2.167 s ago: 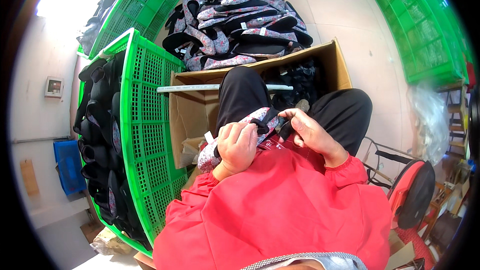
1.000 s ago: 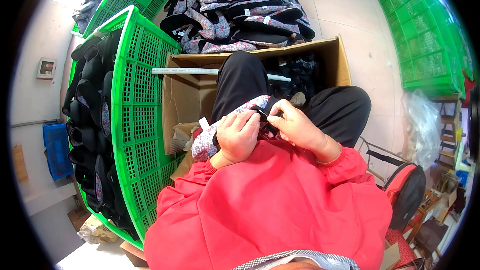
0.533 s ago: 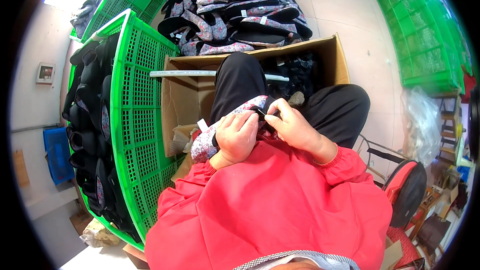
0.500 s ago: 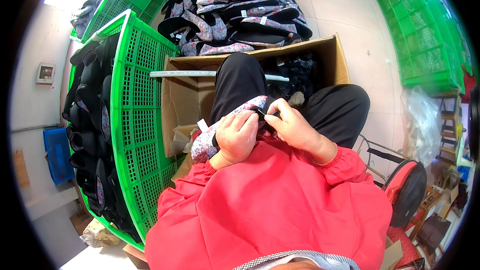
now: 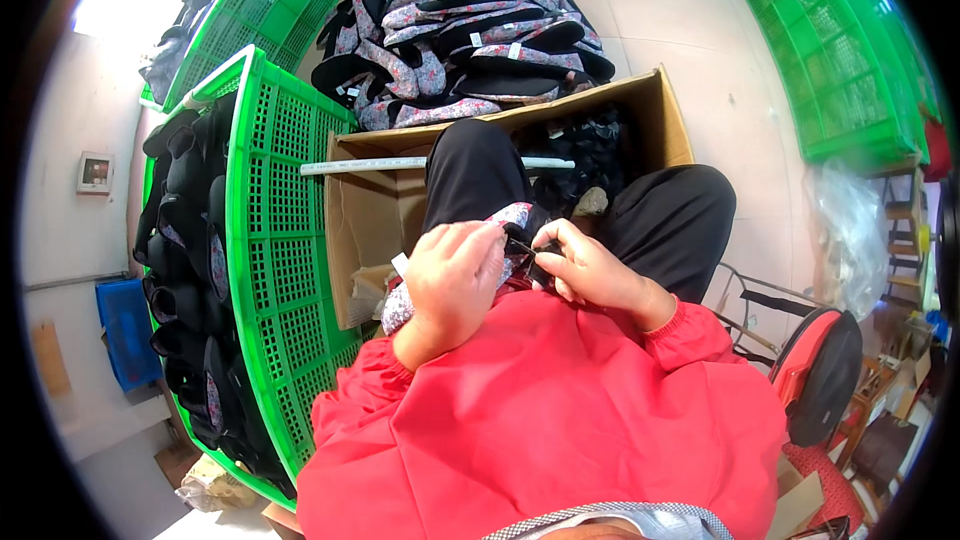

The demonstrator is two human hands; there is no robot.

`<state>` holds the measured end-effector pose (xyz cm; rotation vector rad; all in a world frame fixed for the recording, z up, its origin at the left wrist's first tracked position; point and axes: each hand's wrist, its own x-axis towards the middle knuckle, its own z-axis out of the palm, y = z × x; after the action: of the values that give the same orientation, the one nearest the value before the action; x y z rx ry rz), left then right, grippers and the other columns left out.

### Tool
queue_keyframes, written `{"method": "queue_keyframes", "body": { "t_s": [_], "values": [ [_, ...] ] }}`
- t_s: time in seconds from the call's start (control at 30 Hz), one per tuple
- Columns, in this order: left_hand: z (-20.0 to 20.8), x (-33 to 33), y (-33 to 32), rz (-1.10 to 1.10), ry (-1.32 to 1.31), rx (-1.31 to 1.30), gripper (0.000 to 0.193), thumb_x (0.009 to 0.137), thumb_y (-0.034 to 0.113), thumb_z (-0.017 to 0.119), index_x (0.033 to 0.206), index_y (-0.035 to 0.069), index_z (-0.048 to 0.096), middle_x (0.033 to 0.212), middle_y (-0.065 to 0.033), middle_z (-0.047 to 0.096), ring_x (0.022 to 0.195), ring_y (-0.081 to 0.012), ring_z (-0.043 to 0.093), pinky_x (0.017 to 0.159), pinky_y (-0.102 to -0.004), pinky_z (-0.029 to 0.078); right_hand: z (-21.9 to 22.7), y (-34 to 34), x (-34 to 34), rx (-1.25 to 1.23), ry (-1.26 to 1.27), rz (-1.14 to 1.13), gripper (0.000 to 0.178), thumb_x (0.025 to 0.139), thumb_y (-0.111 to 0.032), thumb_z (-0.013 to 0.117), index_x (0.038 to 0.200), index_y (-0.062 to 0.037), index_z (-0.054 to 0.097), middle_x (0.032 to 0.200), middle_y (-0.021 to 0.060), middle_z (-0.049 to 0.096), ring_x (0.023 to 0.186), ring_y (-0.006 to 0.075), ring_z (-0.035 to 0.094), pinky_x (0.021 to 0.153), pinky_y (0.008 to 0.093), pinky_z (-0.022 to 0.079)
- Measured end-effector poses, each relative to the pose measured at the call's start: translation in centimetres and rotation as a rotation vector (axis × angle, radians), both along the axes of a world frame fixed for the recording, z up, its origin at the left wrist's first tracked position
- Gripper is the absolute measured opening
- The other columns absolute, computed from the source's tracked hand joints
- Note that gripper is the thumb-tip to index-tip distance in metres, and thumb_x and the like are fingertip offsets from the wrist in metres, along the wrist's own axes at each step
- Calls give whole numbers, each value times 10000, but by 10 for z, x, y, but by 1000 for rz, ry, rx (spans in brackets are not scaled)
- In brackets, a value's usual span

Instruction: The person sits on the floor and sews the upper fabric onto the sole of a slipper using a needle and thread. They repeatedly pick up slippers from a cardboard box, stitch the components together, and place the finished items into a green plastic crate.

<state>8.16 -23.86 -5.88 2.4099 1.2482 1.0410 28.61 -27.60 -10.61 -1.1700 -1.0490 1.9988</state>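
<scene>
A floral slipper (image 5: pixel 397 312) with a black opening lies across my lap, a small white tag at its side. My left hand (image 5: pixel 452 275) is closed on it, covering much of its middle. Close by, my right hand (image 5: pixel 592 268) is closed in a pinch at the slipper's black edge. Between the two hands runs a thin, dark, shiny sliver (image 5: pixel 522 247), too small to name. What lies under my right fingers is hidden.
An open cardboard box (image 5: pixel 655 115) holds black items, with a white pipe (image 5: pixel 385 165) lying across it. Behind it is a heap of floral slippers (image 5: pixel 485 40). A green crate (image 5: pixel 290 250) full of black slippers stands left; stacked green crates (image 5: pixel 825 70) stand far right.
My left hand has lifted and turned slightly, hiding more of the slipper. My right hand has shifted a little lower, its fingers curled more. The view has tilted slightly.
</scene>
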Motion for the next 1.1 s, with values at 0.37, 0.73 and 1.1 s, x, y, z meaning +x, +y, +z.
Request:
{"method": "queue_keyframes", "body": {
  "t_s": [0.37,0.73,1.1],
  "values": [
    [-5,32,91,-225,252,-495,86,836,126,652,825,49,690,801,-113,670,803,-319,661,712,-405,518,-23,-20,-5,-100,315,-374,237,980,-113,593,1207,-67,538,792,20,591,504,33,399,459,177,308],
    [-23,4,86,-224,69,-1248,142,901,114,693,948,-18,717,806,14,660,691,-47,553,634,-214,459,-37,5,-6,-279,360,-529,221,985,-313,604,963,-96,571,707,7,576,422,32,354,381,207,241],
    [-33,10,75,-424,180,-841,215,759,80,800,931,5,695,865,-20,558,735,-96,523,660,-245,450,-39,18,-7,-104,423,-609,122,944,-168,663,911,-101,567,678,-20,564,456,22,402,403,188,268]
  ]
}}
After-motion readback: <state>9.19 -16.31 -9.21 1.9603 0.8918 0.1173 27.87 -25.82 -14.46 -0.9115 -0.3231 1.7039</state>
